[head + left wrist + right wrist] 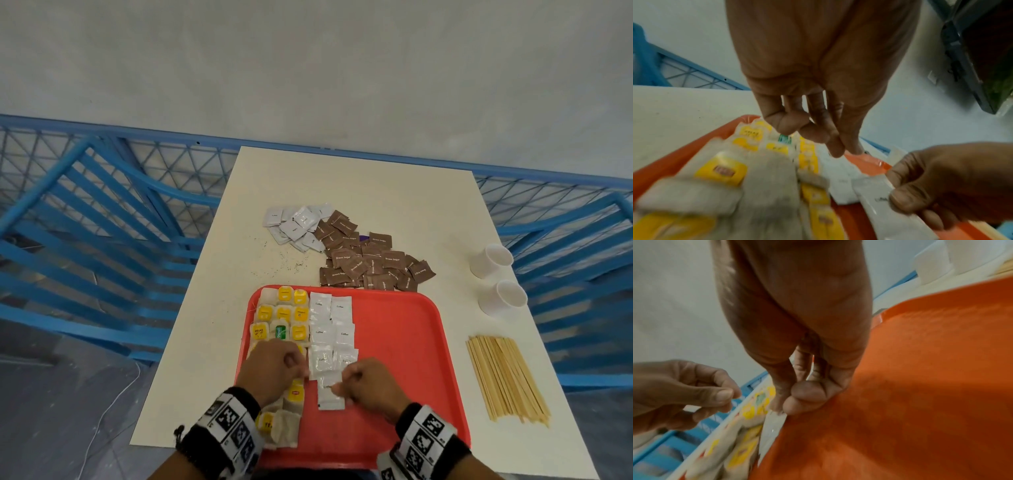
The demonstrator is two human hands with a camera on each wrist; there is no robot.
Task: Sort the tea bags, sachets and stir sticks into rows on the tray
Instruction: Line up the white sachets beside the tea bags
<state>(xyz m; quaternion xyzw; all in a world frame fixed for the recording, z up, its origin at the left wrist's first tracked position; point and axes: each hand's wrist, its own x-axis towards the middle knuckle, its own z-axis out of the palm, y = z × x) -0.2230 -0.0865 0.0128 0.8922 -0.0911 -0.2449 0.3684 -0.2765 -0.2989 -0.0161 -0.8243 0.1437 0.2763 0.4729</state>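
A red tray (394, 342) lies at the table's near edge. Tea bags (284, 313) with yellow tags fill its left columns. White coffee sachets (330, 318) stand in two columns beside them. My right hand (339, 387) pinches one more white sachet (329, 399) by its right edge at the near end of those columns; the right wrist view shows thumb and fingertip of the right hand (782, 408) on that sachet (774, 425). My left hand (301, 370) hovers over the tea bags just left of it, fingers curled, thumb against forefinger, nothing visible between them (803, 128).
Behind the tray lie a loose pile of white sachets (298, 222) and a bigger pile of brown sugar sachets (370, 260). Stir sticks (507, 377) lie bundled on the table to the right, with two white cups (489, 260) beyond. Blue chairs (102, 240) flank the table.
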